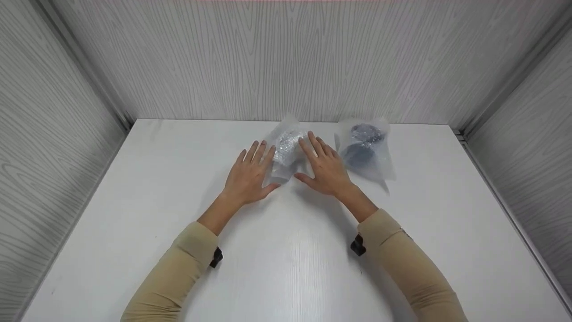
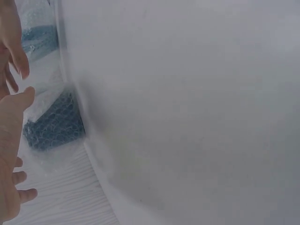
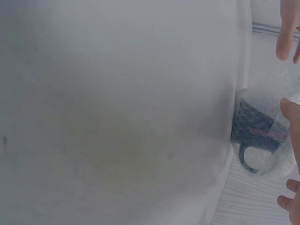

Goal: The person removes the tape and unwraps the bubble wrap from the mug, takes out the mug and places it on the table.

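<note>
Packet lies near the wall on a white table, between a person's left hand and right hand. Fingers on both are extended and apart, clamped on nothing; whether they touch the packet cannot be told. The palms' flanking placement seems meant to steady it. Beside the right hand sits a second packet, its bubble wrap likely there to cushion the dark contents.

On the table, at upper centre, one packet is flanked by the left hand and right hand; another packet is set farther right, before the wall.
</note>
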Demonstrator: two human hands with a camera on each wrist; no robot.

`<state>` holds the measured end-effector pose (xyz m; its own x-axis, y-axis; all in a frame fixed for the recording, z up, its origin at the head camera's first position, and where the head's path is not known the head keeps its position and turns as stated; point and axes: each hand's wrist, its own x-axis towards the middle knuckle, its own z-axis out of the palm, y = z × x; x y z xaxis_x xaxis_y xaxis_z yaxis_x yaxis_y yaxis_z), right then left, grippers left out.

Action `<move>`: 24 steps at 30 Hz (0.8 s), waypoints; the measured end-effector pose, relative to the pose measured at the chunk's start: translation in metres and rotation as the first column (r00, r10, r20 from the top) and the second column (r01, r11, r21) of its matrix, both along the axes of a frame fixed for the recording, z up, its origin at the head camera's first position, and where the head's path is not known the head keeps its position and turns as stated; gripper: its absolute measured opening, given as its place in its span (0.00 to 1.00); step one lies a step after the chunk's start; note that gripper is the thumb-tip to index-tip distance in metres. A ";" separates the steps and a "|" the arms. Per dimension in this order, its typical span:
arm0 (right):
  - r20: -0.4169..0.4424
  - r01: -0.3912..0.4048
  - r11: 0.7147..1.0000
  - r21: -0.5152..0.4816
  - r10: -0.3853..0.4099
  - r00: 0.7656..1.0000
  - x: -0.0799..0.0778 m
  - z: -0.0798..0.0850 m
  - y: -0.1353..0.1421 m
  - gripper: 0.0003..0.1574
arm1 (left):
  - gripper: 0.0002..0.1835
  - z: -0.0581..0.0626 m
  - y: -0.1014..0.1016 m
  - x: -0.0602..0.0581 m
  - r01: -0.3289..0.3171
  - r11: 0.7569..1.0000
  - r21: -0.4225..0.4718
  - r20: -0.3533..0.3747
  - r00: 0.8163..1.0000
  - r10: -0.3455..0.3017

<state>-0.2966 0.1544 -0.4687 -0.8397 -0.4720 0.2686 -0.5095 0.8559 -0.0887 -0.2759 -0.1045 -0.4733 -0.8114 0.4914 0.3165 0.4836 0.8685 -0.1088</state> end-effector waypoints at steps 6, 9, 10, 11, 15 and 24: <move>0.021 -0.015 1.000 -0.014 0.015 1.000 -0.006 0.001 -0.001 0.60 | 0.52 -0.002 0.006 -0.006 0.001 1.000 0.025 0.004 1.000 -0.001; 0.034 -0.006 1.000 -0.005 0.006 0.999 -0.009 0.003 -0.002 0.60 | 0.52 0.000 0.010 -0.008 0.006 0.999 0.036 0.012 1.000 -0.006; 0.040 -0.004 1.000 0.000 0.004 0.999 -0.010 0.003 -0.003 0.60 | 0.52 0.000 0.011 -0.009 0.006 0.999 0.036 0.012 1.000 -0.006; 0.048 -0.001 1.000 0.003 0.001 0.999 -0.011 0.003 -0.003 0.60 | 0.52 0.000 0.011 -0.010 0.005 0.999 0.035 0.013 1.000 -0.006; 0.070 0.000 0.999 0.043 -0.003 0.998 -0.016 0.005 -0.006 0.60 | 0.52 0.001 0.013 -0.011 0.005 1.000 0.028 0.014 1.000 -0.005; 0.034 -0.022 0.995 0.099 0.019 0.999 -0.026 0.012 -0.009 0.58 | 0.48 0.000 0.015 -0.013 0.011 0.998 0.058 0.019 1.000 -0.012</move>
